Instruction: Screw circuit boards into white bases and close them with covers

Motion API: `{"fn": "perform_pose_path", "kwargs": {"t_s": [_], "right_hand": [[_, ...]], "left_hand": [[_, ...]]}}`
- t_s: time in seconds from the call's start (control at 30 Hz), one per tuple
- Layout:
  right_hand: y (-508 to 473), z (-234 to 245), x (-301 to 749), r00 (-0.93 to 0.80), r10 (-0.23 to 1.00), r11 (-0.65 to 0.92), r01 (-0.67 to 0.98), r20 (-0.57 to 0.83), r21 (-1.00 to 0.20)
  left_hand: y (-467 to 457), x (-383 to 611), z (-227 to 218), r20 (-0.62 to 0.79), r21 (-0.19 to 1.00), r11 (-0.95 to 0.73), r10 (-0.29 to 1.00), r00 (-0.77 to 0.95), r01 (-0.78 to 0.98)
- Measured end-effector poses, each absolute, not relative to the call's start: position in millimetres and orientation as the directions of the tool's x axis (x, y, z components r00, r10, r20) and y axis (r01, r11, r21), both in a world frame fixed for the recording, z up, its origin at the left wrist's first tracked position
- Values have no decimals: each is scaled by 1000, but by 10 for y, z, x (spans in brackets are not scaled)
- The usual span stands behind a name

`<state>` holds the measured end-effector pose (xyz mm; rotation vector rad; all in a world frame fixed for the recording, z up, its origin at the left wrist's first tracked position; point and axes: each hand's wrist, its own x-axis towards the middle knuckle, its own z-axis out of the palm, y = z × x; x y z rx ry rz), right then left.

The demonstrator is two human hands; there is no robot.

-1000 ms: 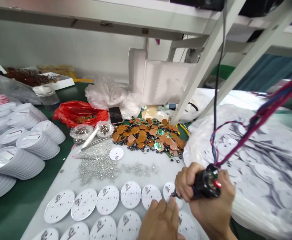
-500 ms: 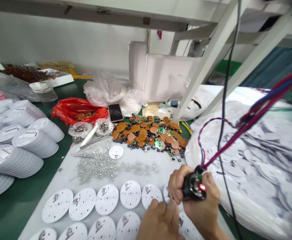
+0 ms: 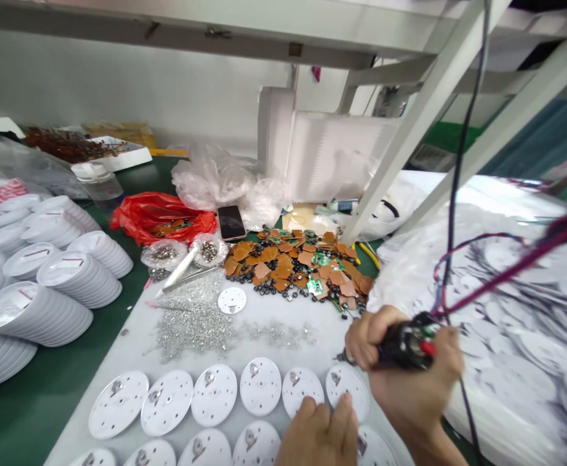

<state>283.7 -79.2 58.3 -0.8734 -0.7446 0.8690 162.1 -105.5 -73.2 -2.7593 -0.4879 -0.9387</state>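
Note:
My right hand is shut around a black electric screwdriver, whose bit points left just above a white perforated disc. Red, blue and black wires rise from the tool's rear end. My left hand lies at the bottom edge of the view, its fingertips at or against the lower rim of a neighbouring disc. Two rows of these discs, each with a small metal fitting, lie on the white work surface.
Stacks of white discs fill the left side. Brown pads with green circuit boards lie in a heap ahead. Loose silver screws, a phone and a red bag are nearby. A white bag of discs lies right.
The screwdriver has swung back from a more upright pose to point left, its bit near the disc. My right hand has moved slightly right, and the whole view has shifted a little.

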Motion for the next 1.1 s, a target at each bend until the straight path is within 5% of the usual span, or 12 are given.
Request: {"fn": "perform_pose_path", "kwargs": {"t_s": [0.1, 0.2, 0.4, 0.6, 0.87, 1.1], "right_hand": [[-606, 469, 2814, 472, 860, 373, -322, 194, -870], [-531, 413, 2778, 466, 865, 366, -331, 187, -870], [-692, 658, 2775, 430, 888, 346, -389, 164, -854], [-787, 811, 2708, 405, 906, 317, -447, 127, -836], [-866, 878, 2672, 393, 915, 294, -487, 93, -822], [-890, 899, 2603, 350, 931, 279, -515, 98, -811]], "left_hand": [[-1044, 1655, -692, 739, -14, -921, 252, 624, 389], [-964, 1616, -572, 716, 68, -934, 290, 635, 350], [-584, 1344, -139, 418, 461, -786, 601, 681, 411], [-339, 1378, 32, 183, 512, -693, 666, 723, 508], [-357, 1315, 50, 99, 774, -462, 764, 638, 433], [-421, 1294, 18, 19, 858, -304, 824, 567, 414]]}}
